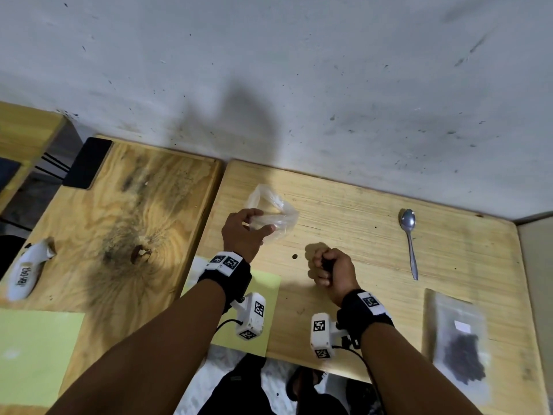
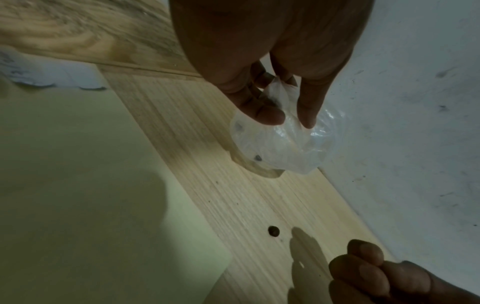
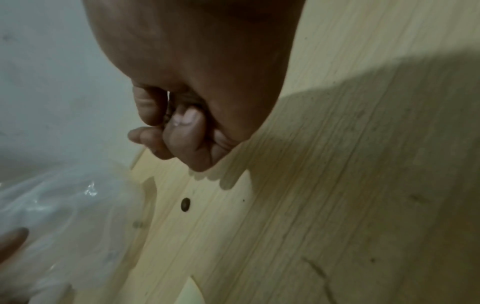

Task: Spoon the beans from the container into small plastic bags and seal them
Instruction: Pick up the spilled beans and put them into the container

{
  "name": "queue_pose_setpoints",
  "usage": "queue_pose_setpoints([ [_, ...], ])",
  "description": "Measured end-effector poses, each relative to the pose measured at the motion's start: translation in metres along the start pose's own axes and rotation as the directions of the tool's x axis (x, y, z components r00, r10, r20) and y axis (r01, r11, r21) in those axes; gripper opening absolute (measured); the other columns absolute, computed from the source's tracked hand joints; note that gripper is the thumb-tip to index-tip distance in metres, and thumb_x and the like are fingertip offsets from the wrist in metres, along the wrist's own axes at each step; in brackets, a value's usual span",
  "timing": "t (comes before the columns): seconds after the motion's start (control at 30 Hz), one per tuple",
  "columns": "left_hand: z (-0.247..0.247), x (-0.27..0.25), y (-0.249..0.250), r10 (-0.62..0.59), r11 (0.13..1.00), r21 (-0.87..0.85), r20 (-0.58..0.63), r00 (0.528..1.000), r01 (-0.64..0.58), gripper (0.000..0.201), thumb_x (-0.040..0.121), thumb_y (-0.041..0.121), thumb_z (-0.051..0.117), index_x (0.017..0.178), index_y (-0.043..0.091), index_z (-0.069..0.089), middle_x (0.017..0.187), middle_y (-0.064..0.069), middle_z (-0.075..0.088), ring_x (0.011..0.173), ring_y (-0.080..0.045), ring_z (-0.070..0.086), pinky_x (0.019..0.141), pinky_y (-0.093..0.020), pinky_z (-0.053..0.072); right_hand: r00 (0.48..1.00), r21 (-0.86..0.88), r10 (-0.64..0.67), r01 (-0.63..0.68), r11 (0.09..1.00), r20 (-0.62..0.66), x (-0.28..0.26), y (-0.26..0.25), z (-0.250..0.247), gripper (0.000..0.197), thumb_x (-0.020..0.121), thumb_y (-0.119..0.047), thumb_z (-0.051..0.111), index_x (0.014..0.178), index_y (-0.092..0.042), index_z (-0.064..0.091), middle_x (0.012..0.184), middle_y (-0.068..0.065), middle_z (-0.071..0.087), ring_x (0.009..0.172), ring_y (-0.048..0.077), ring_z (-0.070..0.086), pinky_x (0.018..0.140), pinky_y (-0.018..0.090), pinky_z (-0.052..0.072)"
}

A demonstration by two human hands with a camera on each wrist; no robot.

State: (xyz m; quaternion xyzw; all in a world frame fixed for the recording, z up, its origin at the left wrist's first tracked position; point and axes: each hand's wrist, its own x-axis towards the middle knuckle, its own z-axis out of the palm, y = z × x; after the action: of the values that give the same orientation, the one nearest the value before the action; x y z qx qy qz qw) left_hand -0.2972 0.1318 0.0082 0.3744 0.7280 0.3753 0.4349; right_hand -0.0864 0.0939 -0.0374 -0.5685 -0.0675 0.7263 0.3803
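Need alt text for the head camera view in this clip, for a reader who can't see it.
Over a wooden table, the left hand pinches a crumpled clear plastic bag while the right hand is curled into a fist near a single loose bean. A metal spoon lies to the right, and a flat bag of dark beans lies at the near right edge.
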Motion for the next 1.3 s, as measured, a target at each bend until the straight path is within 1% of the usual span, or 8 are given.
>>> queue_pose_setpoints([
  [0.23,0.002,-0.007,-0.001,0.022,1.0,0.011,-0.008,1.0,-0.022,0.038,0.065,0.018,0.088,0.1,0.019,0.072,0.102,-0.005,0.056,0.071,-0.018,0.061,0.058,-0.036,0.059,0.942,-0.452,-0.334,0.289,0.844,-0.022,-0.001,0.002,0.008,0.016,0.08,0.005,0.06,0.075,0.0,0.075,0.081,0.009,0.074,0.05,0.012,0.053,0.045,0.019,0.039],
  [0.33,0.001,-0.008,-0.003,0.008,1.0,0.016,-0.014,1.0,-0.008,0.038,0.064,0.019,0.089,0.098,0.021,0.072,0.1,-0.002,0.055,0.071,-0.018,0.061,0.06,-0.037,0.06,0.926,-0.588,-0.373,0.33,0.738,0.052,0.011,0.009,0.008,0.01,0.07,-0.019,0.084,0.079,-0.015,0.079,0.093,-0.001,0.076,0.077,0.012,0.072,0.071,0.025,0.058],
  [0.47,-0.001,-0.008,-0.004,-0.002,1.0,-0.006,-0.013,1.0,0.002,0.037,0.066,0.015,0.088,0.099,0.019,0.072,0.101,-0.002,0.055,0.07,-0.017,0.06,0.056,-0.03,0.058,0.91,-0.787,-0.398,0.33,0.521,0.118,0.024,0.014,0.011,0.025,0.069,-0.015,0.09,0.089,-0.021,0.076,0.074,-0.007,0.06,0.057,0.004,0.051,0.068,0.016,0.046],
  [0.8,-0.004,-0.003,0.0,0.01,1.0,0.016,0.004,1.0,-0.01,0.038,0.066,0.017,0.088,0.099,0.021,0.072,0.102,-0.003,0.056,0.068,-0.017,0.061,0.054,-0.027,0.056,0.842,-0.879,-0.454,0.422,0.22,0.291,0.029,0.021,0.008,0.025,0.083,-0.023,0.078,0.067,-0.034,0.063,0.089,-0.013,0.067,0.073,0.015,0.057,0.078,0.028,0.048],
  [0.9,-0.004,-0.003,0.001,0.031,0.999,0.038,0.015,0.999,-0.032,0.037,0.066,0.018,0.088,0.1,0.02,0.072,0.102,-0.003,0.057,0.067,-0.017,0.062,0.052,-0.025,0.055,0.846,-0.836,-0.486,0.42,0.354,0.219,0.026,0.02,0.011,0.037,0.09,-0.025,0.069,0.055,-0.031,0.056,0.08,-0.012,0.069,0.075,0.012,0.063,0.074,0.026,0.05],
  [1.07,-0.003,-0.005,0.002,0.032,0.997,0.064,0.039,0.999,-0.035,0.037,0.065,0.02,0.089,0.098,0.021,0.072,0.104,-0.007,0.059,0.069,-0.022,0.064,0.059,-0.034,0.059,0.994,-0.152,-0.097,0.103,0.983,0.046,-0.003,0.001,0.013,0.025,0.095,-0.018,0.048,0.083,-0.006,0.066,0.057,-0.005,0.04,0.044,0.013,0.028,0.043,0.023,0.018],
  [1.2,0.007,-0.012,0.008,0.065,0.995,0.066,0.1,0.993,-0.071,0.038,0.066,0.019,0.088,0.1,0.019,0.071,0.105,-0.01,0.059,0.07,-0.03,0.066,0.046,-0.013,0.047,0.999,0.115,-0.005,0.0,0.993,0.045,-0.018,-0.008,0.004,0.028,0.092,-0.021,0.038,0.069,-0.011,0.05,0.058,-0.001,0.038,0.037,0.009,0.024,0.038,0.017,0.014],
  [1.3,0.018,-0.02,0.014,0.089,0.993,0.069,0.163,0.983,-0.101,0.038,0.066,0.02,0.089,0.1,0.019,0.071,0.105,-0.011,0.059,0.068,-0.031,0.066,0.044,-0.011,0.045,0.993,-0.089,-0.077,0.07,0.994,-0.09,-0.035,-0.016,-0.001,0.034,0.097,-0.027,0.048,0.065,-0.015,0.048,0.053,-0.003,0.039,0.04,0.011,0.027,0.037,0.02,0.019],
])
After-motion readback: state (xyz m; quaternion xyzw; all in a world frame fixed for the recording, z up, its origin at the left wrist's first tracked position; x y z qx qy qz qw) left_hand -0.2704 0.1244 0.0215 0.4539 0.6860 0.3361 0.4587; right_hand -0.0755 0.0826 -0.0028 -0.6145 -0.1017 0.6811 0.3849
